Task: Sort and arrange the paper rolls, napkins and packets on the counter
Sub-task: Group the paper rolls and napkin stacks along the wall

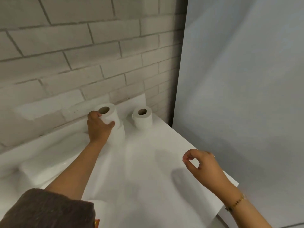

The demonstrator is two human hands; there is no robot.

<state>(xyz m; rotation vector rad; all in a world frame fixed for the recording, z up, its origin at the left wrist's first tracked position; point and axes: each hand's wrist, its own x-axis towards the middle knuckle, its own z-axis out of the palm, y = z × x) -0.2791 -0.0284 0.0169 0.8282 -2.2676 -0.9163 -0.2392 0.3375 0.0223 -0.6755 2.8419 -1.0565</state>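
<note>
Two white paper rolls stand upright at the back of the white counter (144, 162), near the brick wall. My left hand (97, 127) grips the left roll (109, 116), which seems to sit on top of another roll (119, 134) below it. The right roll (142, 119) stands alone, a short gap from the left one. My right hand (199, 163) hovers over the counter's right edge, fingers loosely curled, holding nothing. A white packet (37, 171) lies at the left of the counter.
The brick wall (74, 63) runs behind the rolls. A pale panel (246, 79) closes off the right side. Another white roll (100, 206) and a bit of orange (97, 223) show at the bottom, by my brown sleeve (47, 211).
</note>
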